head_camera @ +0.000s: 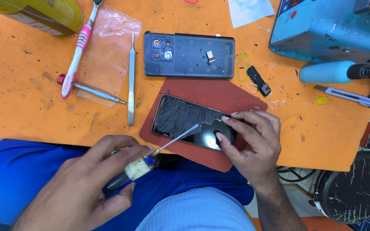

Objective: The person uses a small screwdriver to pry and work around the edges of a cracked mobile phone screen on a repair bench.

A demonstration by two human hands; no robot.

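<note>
Head cam looking straight down: left hand is wrapped tight around a scraper tool with a dark handle and a yellowish taped band, thumb and fingers closed on it, thin flat blade pointing toward 2 o'clock. The blade tip sits on the cracked phone screen, right about in the middle of the glass. Right hand comes in from 5 o'clock with fingers spread and not pinching anything, thumb tip and fingertips pressed flat on the right end of that screen

The screen lies on a dark red mat, tilted a bit, its left half covered in streaky residue. At 12 o'clock from it, just off the mat, a phone back cover lies inside-up with the camera holes at its left. A green rubber band and a small black part sit just right of the cover

Out at 10 o'clock there's metal tweezers, a red-capped screwdriver and a pink toothbrush, the last two partly on a clear plastic sheet. At 2 o'clock: utility knife, all on the orange table
</note>
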